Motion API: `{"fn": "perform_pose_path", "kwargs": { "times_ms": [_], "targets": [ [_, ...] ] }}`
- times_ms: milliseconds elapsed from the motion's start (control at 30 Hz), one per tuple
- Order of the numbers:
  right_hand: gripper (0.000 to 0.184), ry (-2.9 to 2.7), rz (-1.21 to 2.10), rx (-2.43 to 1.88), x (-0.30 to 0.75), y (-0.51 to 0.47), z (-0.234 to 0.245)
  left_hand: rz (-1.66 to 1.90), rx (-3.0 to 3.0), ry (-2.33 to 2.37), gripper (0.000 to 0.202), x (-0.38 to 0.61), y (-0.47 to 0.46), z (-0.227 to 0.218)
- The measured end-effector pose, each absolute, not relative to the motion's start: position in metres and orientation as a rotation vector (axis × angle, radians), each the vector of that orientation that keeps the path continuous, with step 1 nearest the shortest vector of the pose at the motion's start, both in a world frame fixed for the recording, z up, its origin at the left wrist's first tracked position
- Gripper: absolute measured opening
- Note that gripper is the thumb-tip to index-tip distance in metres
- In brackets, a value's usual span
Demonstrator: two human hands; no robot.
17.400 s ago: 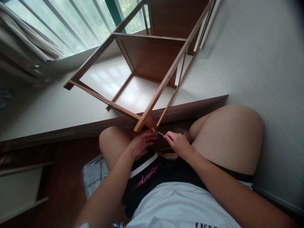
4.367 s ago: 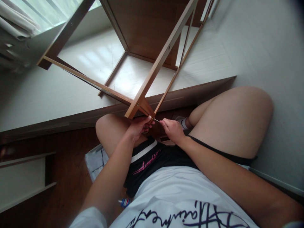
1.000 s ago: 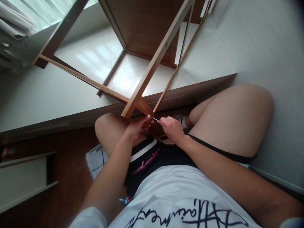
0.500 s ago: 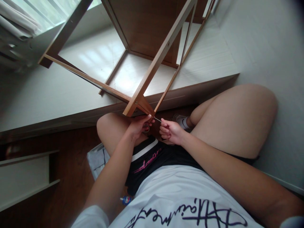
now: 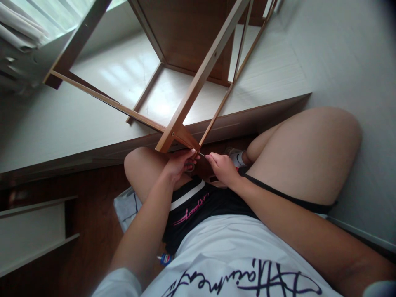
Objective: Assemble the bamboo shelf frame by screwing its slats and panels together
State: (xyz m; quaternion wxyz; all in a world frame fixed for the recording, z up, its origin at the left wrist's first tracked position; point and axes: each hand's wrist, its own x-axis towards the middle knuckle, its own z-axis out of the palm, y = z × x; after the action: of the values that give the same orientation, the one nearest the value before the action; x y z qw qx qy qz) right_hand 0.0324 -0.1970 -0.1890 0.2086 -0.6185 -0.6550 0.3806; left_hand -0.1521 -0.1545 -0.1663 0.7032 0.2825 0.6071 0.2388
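A wooden shelf frame (image 5: 198,78) lies tipped on a white ledge (image 5: 62,119), its near corner (image 5: 176,138) hanging over my lap. My left hand (image 5: 179,163) is closed round the underside of that corner. My right hand (image 5: 221,167) is pinched on a thin metal tool (image 5: 201,155) whose tip meets the corner joint. What kind of tool it is stays too small to make out.
A white wall (image 5: 340,62) rises close on the right. A window and curtain (image 5: 18,29) are at the upper left. A white board (image 5: 31,239) lies on the dark wood floor at left, with a plastic bag (image 5: 126,206) beside my knee.
My right hand has moved back up to the corner joint after dropping slightly half a second ago. The frame and my left hand stay in place.
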Motion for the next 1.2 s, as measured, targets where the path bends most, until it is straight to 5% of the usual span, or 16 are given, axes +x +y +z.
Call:
{"fn": "perform_pose_path", "kwargs": {
  "times_ms": [1200],
  "targets": [
    [0.040,-2.187,0.783,-1.741,0.035,-0.197,-0.178,0.522,0.625,1.336,0.037,-0.153,-0.153,-0.166]
  ]
}}
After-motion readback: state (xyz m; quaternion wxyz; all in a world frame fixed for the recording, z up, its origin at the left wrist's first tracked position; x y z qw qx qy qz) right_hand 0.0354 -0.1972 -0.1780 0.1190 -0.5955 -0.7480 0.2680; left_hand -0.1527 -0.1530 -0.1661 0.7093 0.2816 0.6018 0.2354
